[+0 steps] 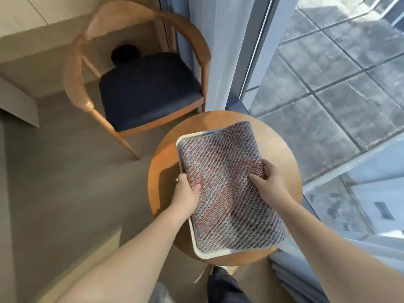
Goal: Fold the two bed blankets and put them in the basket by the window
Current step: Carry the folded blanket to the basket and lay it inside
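A folded woven blanket [227, 184], grey with red threads, lies in a white rectangular basket [197, 251] on a round wooden table [166, 162]. The blanket fills the basket and hangs over its far right edge. My left hand [188, 193] grips the blanket's left edge at the basket's rim, thumb on top. My right hand [267, 182] grips the blanket's right edge, thumb pressed on top and fingers curled round the side. A second blanket is not visible.
A wooden armchair [140, 84] with a dark blue seat stands beyond the table at the left. The window [328, 84] with its frame runs along the right, with a pale curtain [218, 51] beside it. Beige floor lies at the left.
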